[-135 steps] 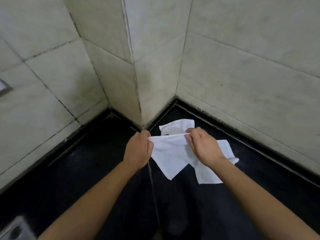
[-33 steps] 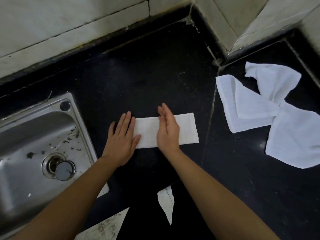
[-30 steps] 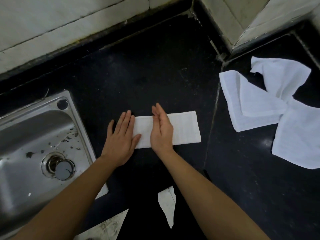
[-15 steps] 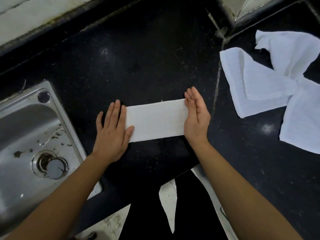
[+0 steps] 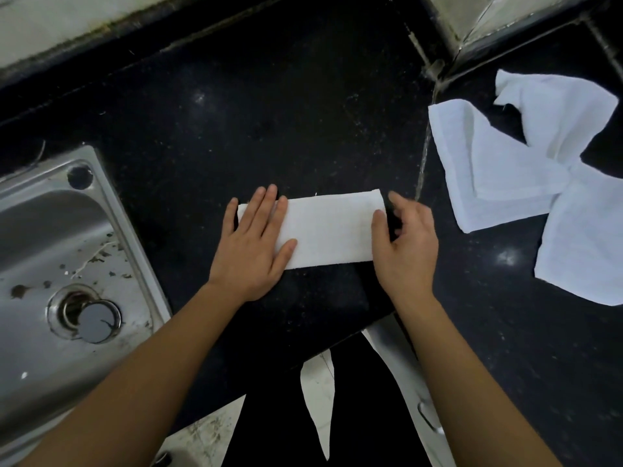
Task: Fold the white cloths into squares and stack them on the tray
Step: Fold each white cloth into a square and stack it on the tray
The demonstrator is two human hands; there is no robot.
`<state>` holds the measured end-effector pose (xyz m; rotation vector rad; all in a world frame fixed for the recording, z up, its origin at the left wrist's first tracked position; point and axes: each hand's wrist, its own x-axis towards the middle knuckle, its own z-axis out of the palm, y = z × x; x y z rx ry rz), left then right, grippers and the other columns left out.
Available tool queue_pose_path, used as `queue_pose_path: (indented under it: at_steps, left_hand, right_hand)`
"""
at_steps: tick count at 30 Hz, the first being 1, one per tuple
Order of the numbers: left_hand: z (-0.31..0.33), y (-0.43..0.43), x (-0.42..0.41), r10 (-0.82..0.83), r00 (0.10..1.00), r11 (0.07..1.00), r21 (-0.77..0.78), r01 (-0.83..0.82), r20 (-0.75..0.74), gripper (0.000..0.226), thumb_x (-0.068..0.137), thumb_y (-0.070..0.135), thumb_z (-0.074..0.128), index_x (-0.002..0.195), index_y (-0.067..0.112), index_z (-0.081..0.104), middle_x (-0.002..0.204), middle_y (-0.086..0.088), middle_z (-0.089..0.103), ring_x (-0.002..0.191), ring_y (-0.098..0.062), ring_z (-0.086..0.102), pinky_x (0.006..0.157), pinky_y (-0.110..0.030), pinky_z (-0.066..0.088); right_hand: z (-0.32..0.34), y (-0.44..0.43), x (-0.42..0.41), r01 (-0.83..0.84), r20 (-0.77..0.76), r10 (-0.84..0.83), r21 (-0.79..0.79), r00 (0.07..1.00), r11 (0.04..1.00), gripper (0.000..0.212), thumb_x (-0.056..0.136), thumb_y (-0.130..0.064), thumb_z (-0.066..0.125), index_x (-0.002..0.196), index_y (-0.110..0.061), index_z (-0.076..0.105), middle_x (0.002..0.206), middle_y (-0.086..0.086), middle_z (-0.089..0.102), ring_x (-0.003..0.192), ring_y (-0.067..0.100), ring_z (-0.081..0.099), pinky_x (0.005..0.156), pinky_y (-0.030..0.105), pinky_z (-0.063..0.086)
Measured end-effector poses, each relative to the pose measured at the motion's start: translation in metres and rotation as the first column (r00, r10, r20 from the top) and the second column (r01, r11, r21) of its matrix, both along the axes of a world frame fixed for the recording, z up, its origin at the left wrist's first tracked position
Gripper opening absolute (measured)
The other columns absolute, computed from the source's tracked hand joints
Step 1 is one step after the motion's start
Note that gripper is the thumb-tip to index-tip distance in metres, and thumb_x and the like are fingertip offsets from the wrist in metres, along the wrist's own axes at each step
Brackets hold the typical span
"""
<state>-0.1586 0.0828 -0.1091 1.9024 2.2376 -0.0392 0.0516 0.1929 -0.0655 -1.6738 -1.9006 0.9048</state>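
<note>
Folded strip (image 5: 328, 227) lies flat on the black counter (image 5: 269, 112), long axis left-right, edges roughly square, right end slightly thicker. Far side of the strip: wide bare counter up to the tiled wall (image 5: 50, 21). Near side of the strip: only a narrow band of counter before its front edge. Left of the strip: steel sink (image 5: 111, 203), rim well apart from the strip's left end. Right of the strip: a counter seam, then the loose white cloths (image 5: 505, 173), unfolded and overlapping, apart from the strip. Left grip (image 5: 251, 246) is released, palm down, fingers straight and together, pressing the strip's left end; thumb splayed along the near edge. Right grip (image 5: 406, 246) sits at the strip's right end, thumb tip on top of the cloth, fingers curled just past the end edge. Fingertips are blurred, so can't tell whether it has the end pinched. Both forearms come in from the near side.
</note>
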Motion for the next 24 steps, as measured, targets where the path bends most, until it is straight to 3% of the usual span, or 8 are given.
queue_pose_path:
  at_steps: [2,4,11,15,17,19,22,24]
  left_hand:
    - [0.001,0.001,0.000,0.007,1.000,1.000,-0.007,-0.007,0.003,0.069,0.102,0.052,0.018,0.158,0.011,0.016,0.167,-0.009,0.010,0.154,-0.022,0.005,0.122,-0.055,0.008]
    - [0.002,0.000,0.000,0.011,1.000,1.000,-0.009,-0.011,0.007,0.069,0.102,0.052,0.018,0.158,0.011,0.017,0.167,-0.009,0.011,0.154,-0.023,0.006,0.122,-0.055,0.009]
    - [0.002,0.000,0.000,0.013,1.000,1.000,-0.004,-0.013,0.019,0.069,0.102,0.052,0.016,0.158,0.012,0.016,0.167,-0.009,0.010,0.154,-0.022,0.005,0.123,-0.054,0.008]
    - [0.001,-0.001,-0.001,0.010,1.000,1.000,-0.004,-0.010,0.024,0.069,0.102,0.052,0.015,0.159,0.012,0.015,0.167,-0.009,0.009,0.154,-0.022,0.005,0.123,-0.054,0.008]
    - [0.000,-0.001,-0.001,0.009,1.000,1.000,0.000,-0.009,0.025,0.069,0.103,0.052,0.015,0.159,0.013,0.014,0.167,-0.009,0.008,0.154,-0.022,0.004,0.123,-0.054,0.007]
    - [-0.001,-0.001,-0.002,0.008,1.000,1.000,0.003,-0.008,0.025,0.069,0.103,0.052,0.014,0.159,0.012,0.013,0.167,-0.009,0.007,0.154,-0.023,0.002,0.123,-0.054,0.007]
    - [0.000,-0.001,-0.002,-0.004,0.998,1.000,-0.005,0.005,0.063,0.070,0.102,0.054,0.011,0.159,0.013,0.010,0.167,-0.009,0.002,0.154,-0.022,-0.004,0.123,-0.054,0.003]
    - [0.005,-0.004,-0.006,0.007,0.987,1.000,0.026,-0.012,0.163,0.070,0.102,0.054,0.012,0.159,0.014,0.006,0.167,-0.008,-0.006,0.153,-0.019,-0.012,0.123,-0.052,-0.004]
  right_hand:
    - [0.002,-0.004,0.008,-0.012,0.240,0.039,-0.114,0.970,0.993,0.047,0.096,-0.046,0.057,0.135,-0.020,0.057,0.125,0.000,0.058,0.111,0.017,0.058,0.086,0.034,0.050]
    - [0.006,-0.008,0.010,-0.009,0.364,0.059,-0.138,0.930,0.990,0.045,0.093,-0.053,0.058,0.128,-0.023,0.061,0.115,-0.001,0.061,0.104,0.019,0.060,0.076,0.032,0.045]
    - [0.018,0.011,0.004,0.156,0.329,-0.029,-0.368,0.944,0.917,0.029,0.085,-0.051,0.071,0.098,-0.026,0.070,0.083,-0.014,0.062,0.083,0.013,0.059,0.070,0.029,0.043]
    - [0.021,0.013,0.003,0.139,0.322,-0.017,-0.360,0.947,0.923,0.018,0.084,-0.045,0.072,0.085,-0.030,0.063,0.074,-0.017,0.056,0.080,0.014,0.058,0.070,0.030,0.045]
    - [0.020,0.013,0.005,0.161,0.262,-0.059,-0.386,0.963,0.908,0.022,0.082,-0.043,0.075,0.090,-0.026,0.064,0.079,-0.017,0.060,0.082,0.012,0.061,0.071,0.030,0.047]
    - [0.018,0.012,0.006,0.204,0.041,-0.214,-0.511,0.976,0.835,0.029,0.080,-0.036,0.080,0.101,-0.021,0.068,0.088,-0.011,0.070,0.089,0.013,0.067,0.073,0.030,0.052]
    - [0.030,0.008,0.001,0.157,-0.262,-0.467,-0.713,0.845,0.683,0.026,0.084,-0.025,0.079,0.109,-0.021,0.072,0.100,-0.005,0.076,0.098,0.013,0.070,0.073,0.027,0.052]
    - [0.038,0.002,-0.006,0.103,-0.358,-0.487,-0.714,0.797,0.693,0.017,0.088,-0.020,0.075,0.105,-0.022,0.073,0.092,-0.009,0.077,0.089,0.007,0.072,0.069,0.022,0.052]
